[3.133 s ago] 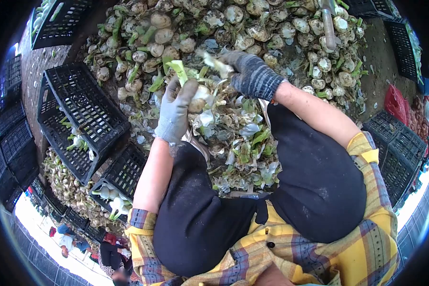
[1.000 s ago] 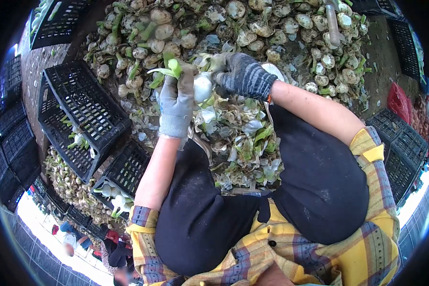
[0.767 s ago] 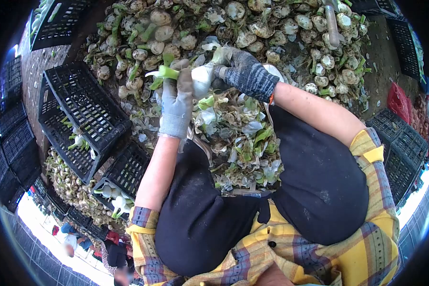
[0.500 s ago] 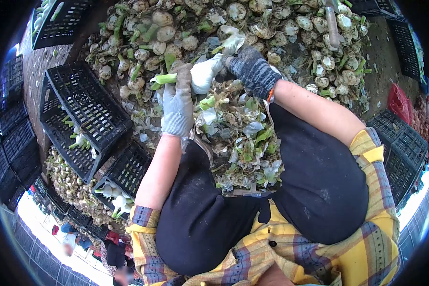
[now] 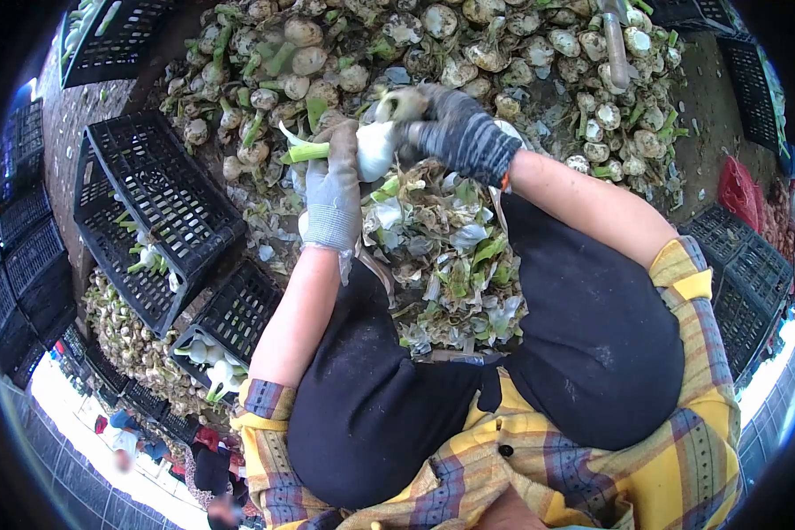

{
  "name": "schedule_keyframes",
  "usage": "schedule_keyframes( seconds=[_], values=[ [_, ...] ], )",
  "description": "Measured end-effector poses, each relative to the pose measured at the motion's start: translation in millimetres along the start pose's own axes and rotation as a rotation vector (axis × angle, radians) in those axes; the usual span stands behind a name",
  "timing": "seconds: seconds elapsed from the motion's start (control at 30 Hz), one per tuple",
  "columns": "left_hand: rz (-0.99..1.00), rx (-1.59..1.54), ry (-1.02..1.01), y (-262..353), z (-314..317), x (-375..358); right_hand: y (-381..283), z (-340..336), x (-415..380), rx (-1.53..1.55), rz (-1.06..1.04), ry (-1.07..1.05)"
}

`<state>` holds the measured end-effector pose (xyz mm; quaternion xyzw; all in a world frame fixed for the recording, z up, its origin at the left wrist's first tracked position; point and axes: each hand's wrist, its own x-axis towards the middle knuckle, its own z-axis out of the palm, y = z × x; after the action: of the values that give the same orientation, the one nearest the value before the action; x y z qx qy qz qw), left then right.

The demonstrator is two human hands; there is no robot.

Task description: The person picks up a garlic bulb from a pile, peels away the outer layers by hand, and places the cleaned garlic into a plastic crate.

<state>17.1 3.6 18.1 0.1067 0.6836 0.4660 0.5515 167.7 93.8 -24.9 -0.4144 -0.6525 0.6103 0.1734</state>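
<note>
My left hand (image 5: 333,190), in a light grey glove, grips a white bulb (image 5: 375,148) whose green stalk (image 5: 307,152) sticks out to the left. My right hand (image 5: 455,132), in a dark knitted glove, is closed on a piece of peel (image 5: 400,104) at the bulb's right end. Both hands are raised over a heap of peeled leaves (image 5: 442,247) between my knees. Behind them lies a large pile of unpeeled, dirty bulbs (image 5: 503,44).
Black plastic crates (image 5: 150,212) stand to the left; two hold a few cleaned white bulbs (image 5: 208,367). More crates (image 5: 733,274) are at the right, beside a red bag (image 5: 733,190). A tool handle (image 5: 616,44) pokes out of the pile. People stand at the lower left.
The bulb went from dirty to clean white as my right hand stripped its outer layers. In the last half second my right hand came back to the bulb's end, holding peel.
</note>
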Motion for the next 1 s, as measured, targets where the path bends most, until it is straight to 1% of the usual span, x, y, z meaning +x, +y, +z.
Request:
schedule_keyframes(
  seconds=[0.07, 0.1, 0.2, 0.27, 0.3, 0.33, 0.4, 0.43, 0.53, 0.57, 0.67, 0.7, 0.73, 0.8, 0.87, 0.93, 0.97, 1.0],
  values=[
    [0.073, 0.014, -0.031, -0.8, -4.8, 7.5, 3.7, -3.9, 2.5, 0.147, 0.137, 0.036],
    [0.111, 0.011, -0.033, -4.5, -7.1, 10.6, 9.6, -5.3, 5.3, 0.152, 0.219, 0.057],
    [0.195, -0.028, -0.044, -13.3, -8.3, 12.7, 21.6, -10.7, 4.9, 0.453, 0.476, -0.052],
    [0.208, -0.084, -0.074, -13.3, -9.0, 12.3, -0.8, -7.1, -4.3, 0.946, 0.628, -0.162],
    [0.194, -0.122, -0.1, -12.5, -11.9, 12.1, -15.7, -7.3, -6.6, 0.922, 0.544, -0.261],
    [0.179, -0.159, -0.126, -11.5, -13.3, 11.3, -23.0, -7.1, -7.2, 0.681, 0.431, -0.285],
    [0.221, -0.11, -0.15, -7.5, -8.9, 8.0, -30.3, -7.5, -7.7, 0.199, 0.199, -0.316],
    [0.242, -0.086, -0.162, -6.1, -7.0, 6.9, -15.7, -2.7, -2.7, 0.148, 0.134, -0.306],
    [0.114, 0.037, -0.147, -6.7, -9.9, 6.2, -12.5, 1.7, -9.8, 0.287, 0.078, -0.234],
    [0.069, 0.078, -0.14, -7.7, -10.9, 6.4, -3.0, 0.9, -5.6, 0.088, 0.096, -0.202],
    [0.224, 0.126, -0.056, -12.3, -7.9, 10.6, 9.7, -8.0, 1.3, -0.21, 0.1, -0.022],
    [0.245, 0.042, -0.013, -5.0, -0.6, 4.6, 6.3, -8.5, 2.2, -0.252, 0.113, -0.095],
    [0.295, 0.079, -0.012, -6.4, -1.7, 5.8, 2.6, -9.1, 3.2, -0.294, 0.123, -0.168],
    [0.393, 0.155, -0.013, -8.6, -2.7, 7.3, -1.4, -6.9, 5.9, -0.422, -0.121, -0.321],
    [0.428, 0.238, -0.049, -6.6, -0.7, 1.4, -4.3, -3.5, 2.8, -0.429, -0.203, -0.378],
    [0.44, 0.271, -0.077, -5.6, 0.0, -0.8, -48.3, 1.3, -1.3, -0.077, 0.328, -0.421],
    [0.432, 0.26, -0.089, -7.2, -0.3, 0.0, -15.5, 11.6, -0.3, 0.109, 0.287, -0.388],
    [0.423, 0.249, -0.102, -8.2, -0.7, 0.4, -21.0, 7.8, -1.1, 0.092, 0.329, -0.397]
  ],
)
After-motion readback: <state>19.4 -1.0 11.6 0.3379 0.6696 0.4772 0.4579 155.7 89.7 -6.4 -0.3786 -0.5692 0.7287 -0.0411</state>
